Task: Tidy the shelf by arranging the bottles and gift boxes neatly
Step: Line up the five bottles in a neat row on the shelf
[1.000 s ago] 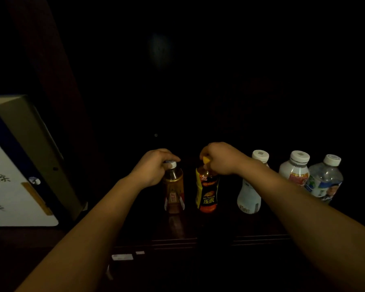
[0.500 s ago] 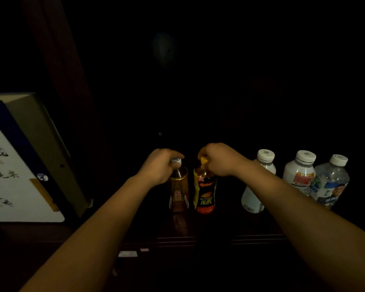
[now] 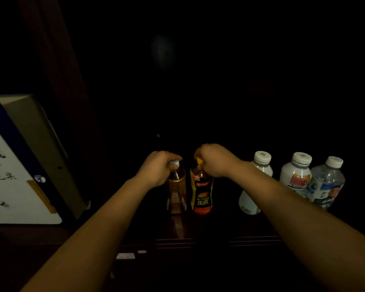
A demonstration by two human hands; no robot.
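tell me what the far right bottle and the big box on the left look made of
Far right bottle: clear plastic, likely; glossy see-through wall, white screw cap, printed label. Big box: seems matte cardboard; flat beige side, white printed front. Dim light leaves both uncertain.

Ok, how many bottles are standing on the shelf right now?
5. Amber bottle under the left hand, black-and-yellow bottle under the right hand, then a white bottle, a red-labelled bottle and a clear water bottle rightward. Darkness may hide others.

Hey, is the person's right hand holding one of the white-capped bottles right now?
No, the right hand grips the top of the black and yellow bottle, while the three white-capped bottles stand untouched to its right.
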